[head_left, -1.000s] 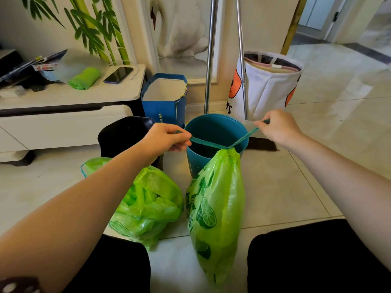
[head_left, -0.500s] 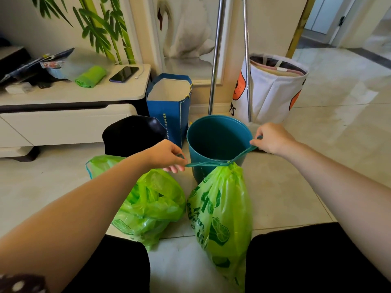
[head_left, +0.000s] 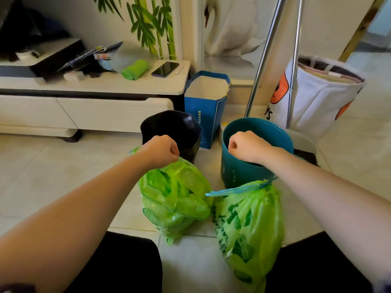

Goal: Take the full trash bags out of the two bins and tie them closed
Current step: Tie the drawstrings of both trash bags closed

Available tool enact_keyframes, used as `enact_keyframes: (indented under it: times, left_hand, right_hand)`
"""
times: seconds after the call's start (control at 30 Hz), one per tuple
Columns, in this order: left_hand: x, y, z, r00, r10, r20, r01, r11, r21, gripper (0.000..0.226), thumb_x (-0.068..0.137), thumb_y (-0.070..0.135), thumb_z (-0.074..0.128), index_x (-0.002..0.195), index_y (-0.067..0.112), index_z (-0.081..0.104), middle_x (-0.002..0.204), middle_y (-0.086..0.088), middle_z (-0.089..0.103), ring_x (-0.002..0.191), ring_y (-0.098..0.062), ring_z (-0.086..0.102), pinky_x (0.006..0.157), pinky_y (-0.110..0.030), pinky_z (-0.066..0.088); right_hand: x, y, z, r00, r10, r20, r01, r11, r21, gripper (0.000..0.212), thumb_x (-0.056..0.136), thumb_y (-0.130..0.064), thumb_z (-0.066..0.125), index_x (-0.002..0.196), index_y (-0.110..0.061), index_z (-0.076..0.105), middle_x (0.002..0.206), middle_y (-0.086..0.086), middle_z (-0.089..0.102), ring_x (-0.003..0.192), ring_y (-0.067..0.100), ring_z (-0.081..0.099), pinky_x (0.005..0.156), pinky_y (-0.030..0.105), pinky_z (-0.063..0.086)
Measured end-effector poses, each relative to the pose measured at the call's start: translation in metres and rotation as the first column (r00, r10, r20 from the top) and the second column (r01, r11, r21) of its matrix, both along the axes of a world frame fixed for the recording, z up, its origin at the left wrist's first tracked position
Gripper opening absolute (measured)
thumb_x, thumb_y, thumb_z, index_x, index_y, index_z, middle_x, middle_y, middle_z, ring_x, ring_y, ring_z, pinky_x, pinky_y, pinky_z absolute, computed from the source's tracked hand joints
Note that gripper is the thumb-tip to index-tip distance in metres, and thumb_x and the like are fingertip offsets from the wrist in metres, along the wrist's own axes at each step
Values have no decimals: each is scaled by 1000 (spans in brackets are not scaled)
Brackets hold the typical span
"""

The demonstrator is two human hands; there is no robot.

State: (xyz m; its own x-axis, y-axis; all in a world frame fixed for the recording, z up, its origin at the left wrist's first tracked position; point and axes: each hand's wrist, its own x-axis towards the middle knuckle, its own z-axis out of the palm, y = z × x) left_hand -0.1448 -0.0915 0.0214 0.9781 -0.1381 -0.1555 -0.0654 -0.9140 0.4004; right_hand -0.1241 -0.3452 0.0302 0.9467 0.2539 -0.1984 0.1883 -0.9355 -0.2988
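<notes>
We see a pale tiled floor (head_left: 63,176) meeting a wall with a painted bamboo mural (head_left: 148,24). A low white cabinet (head_left: 91,111) against that wall carries a dark phone (head_left: 165,69) and a green roll (head_left: 135,69). Before it stand a black bin (head_left: 171,127), a blue paper bag (head_left: 205,111) and a teal bin (head_left: 239,172); two metal poles (head_left: 264,56) and a white fabric basket (head_left: 313,98) lie behind the teal one. Two green trash bags rest on the floor, outside the bins: the left bag (head_left: 175,199) just beside the right bag (head_left: 249,225), whose neck is gathered by a blue drawstring (head_left: 237,189). Our left hand (head_left: 160,151) and right hand (head_left: 247,145) hover above as fists, fingers curled, gripping nothing we can see.
</notes>
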Motion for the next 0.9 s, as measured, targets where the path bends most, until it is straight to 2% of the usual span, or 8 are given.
enact_keyframes:
  times: [0.13,0.27,0.37,0.43,0.5,0.6,0.67,0.9]
  left_hand:
    - [-3,36,3,983,150,107,-151,988,6,23,73,14,57,82,30,72,91,1,74,86,-24,69,84,-39,56]
    - [2,70,4,949,281,146,-288,957,32,35,74,10,67,108,16,69,112,-6,68,106,-28,62,94,-36,49]
    - [4,85,-1,917,394,-64,-387,916,104,64,73,22,79,130,8,53,126,-16,60,115,-33,56,96,-40,47]
    - [-2,90,-3,845,445,-296,-455,890,38,70,75,24,80,133,1,46,119,-21,63,104,-36,65,88,-42,52]
    - [-8,95,-5,793,429,-433,-487,873,-27,52,79,21,77,118,-7,57,106,-21,69,92,-35,71,80,-42,56]
    - [-12,103,-12,798,417,-435,-511,851,-123,18,83,11,71,90,-5,67,84,-16,73,81,-30,73,70,-35,59]
    - [-13,110,-18,798,421,-431,-532,828,-177,7,85,6,67,81,0,67,74,-13,72,68,-23,72,66,-32,59]
    - [-15,123,-18,775,399,-490,-592,730,-341,9,88,4,64,93,-2,69,87,-21,74,71,-22,73,65,-28,62]
  right_hand:
    - [-2,39,-17,989,108,-105,-102,993,63,25,88,-25,51,86,-8,69,90,14,69,89,33,64,82,43,53]
    - [-3,56,-35,944,160,-288,-149,987,60,47,94,-31,49,113,9,61,118,29,61,109,42,57,93,43,47]
    - [1,55,-53,918,128,-374,-123,992,38,49,95,-36,50,121,4,58,126,20,60,116,34,56,98,40,45]
    - [9,57,-66,905,104,-413,-103,994,23,54,94,-40,50,129,0,51,132,16,56,120,32,53,101,40,43]
    - [16,63,-78,901,91,-424,-91,996,21,59,93,-45,51,132,-1,46,133,17,55,120,33,54,102,43,43]
    - [23,76,-92,892,78,-446,-88,996,-2,64,93,-45,51,137,2,41,137,19,51,122,34,51,104,43,42]
    - [25,84,-100,873,74,-483,-95,995,-18,63,94,-42,50,139,2,39,141,19,47,125,34,49,105,40,40]
    - [21,80,-119,803,57,-593,-91,996,-27,47,94,-31,52,134,-5,48,136,14,53,121,29,52,100,36,40]
